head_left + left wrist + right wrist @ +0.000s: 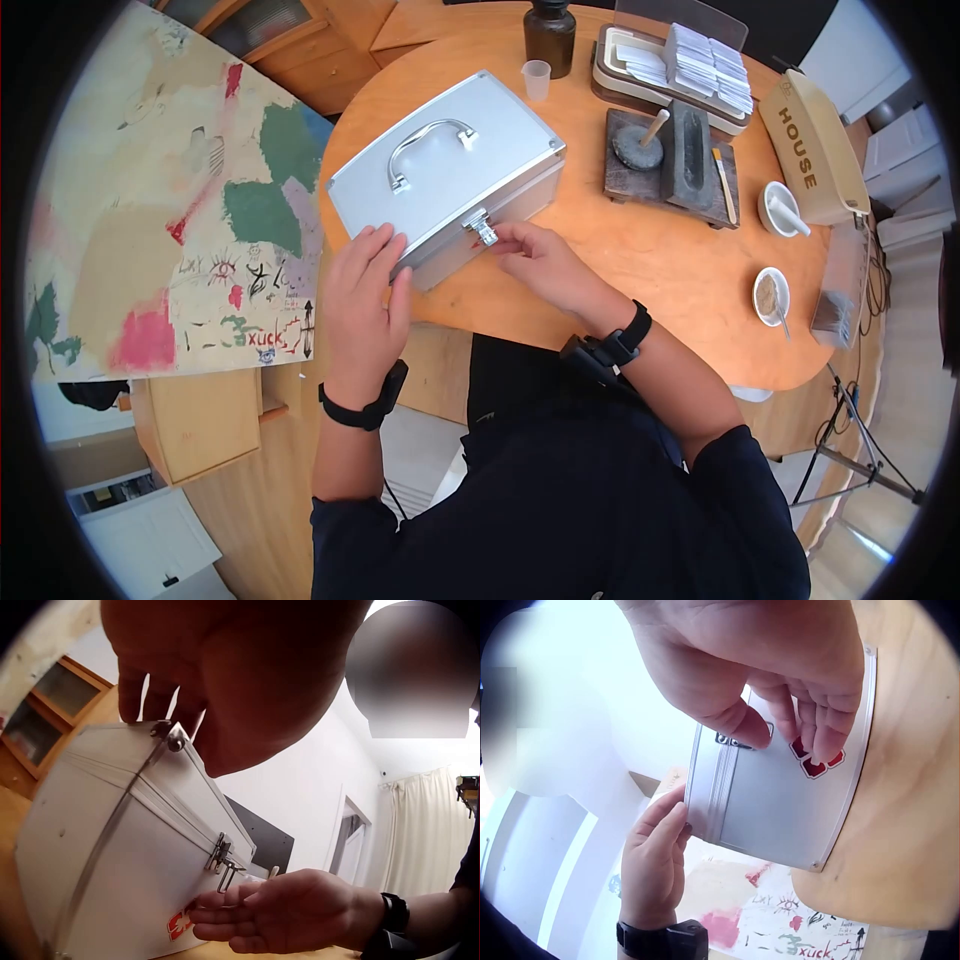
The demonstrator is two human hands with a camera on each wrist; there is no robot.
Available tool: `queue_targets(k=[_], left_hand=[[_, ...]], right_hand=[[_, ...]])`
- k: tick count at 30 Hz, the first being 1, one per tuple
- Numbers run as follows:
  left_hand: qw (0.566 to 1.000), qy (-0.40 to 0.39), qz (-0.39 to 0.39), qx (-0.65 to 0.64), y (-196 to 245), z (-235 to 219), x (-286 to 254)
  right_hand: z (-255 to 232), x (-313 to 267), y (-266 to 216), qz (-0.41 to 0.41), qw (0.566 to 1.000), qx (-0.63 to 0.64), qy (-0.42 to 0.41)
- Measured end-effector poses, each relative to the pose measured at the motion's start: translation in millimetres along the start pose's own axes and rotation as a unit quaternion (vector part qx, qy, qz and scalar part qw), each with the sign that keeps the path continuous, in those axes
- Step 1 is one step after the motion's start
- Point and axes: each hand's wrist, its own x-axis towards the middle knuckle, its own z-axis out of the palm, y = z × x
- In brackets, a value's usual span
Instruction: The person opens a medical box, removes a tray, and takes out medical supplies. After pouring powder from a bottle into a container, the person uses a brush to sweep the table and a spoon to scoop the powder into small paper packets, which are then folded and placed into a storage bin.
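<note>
A closed silver metal case (455,150) with a chrome handle (425,145) stands on the round wooden table. My left hand (370,285) rests its straight fingers on the lid's near-left corner, the thumb by the front edge. On the case's front, the metal latch (223,855) has its wire loop sticking outward. My right hand (550,265) is beside that latch, fingers loosely bent; in the right wrist view the thumb of this hand (780,660) lies near the loop and the fingertips are over a red emblem (814,766).
Behind the case are a dark jar (549,45) and a small clear cup (537,80). To the right stand a card box (700,70), a dark wooden tray (625,180), two white bowls (770,295) and a HOUSE box (815,150). A painted board (130,220) is at left.
</note>
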Motion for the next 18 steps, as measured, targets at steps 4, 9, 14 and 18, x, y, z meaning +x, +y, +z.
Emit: queue_targets(k=[4, 9, 14, 18], left_hand=[[1.0, 0.007, -0.007, -0.011, 1, 2, 0], [1.0, 0.012, -0.026, -0.013, 7, 4, 0], [0.999, 0.011, -0.04, -0.001, 10, 6, -1], [0.999, 0.011, -0.039, 0.002, 11, 7, -1]], right_hand=[[-3, -2, -8, 0.041, 0.996, -0.047, -0.056], [-1, -6, -31, -0.032, 0.996, -0.059, -0.052], [-3, 13, -18, -0.019, 0.999, -0.044, 0.013], [-4, 22, -2, -0.071, 0.991, -0.101, 0.048]])
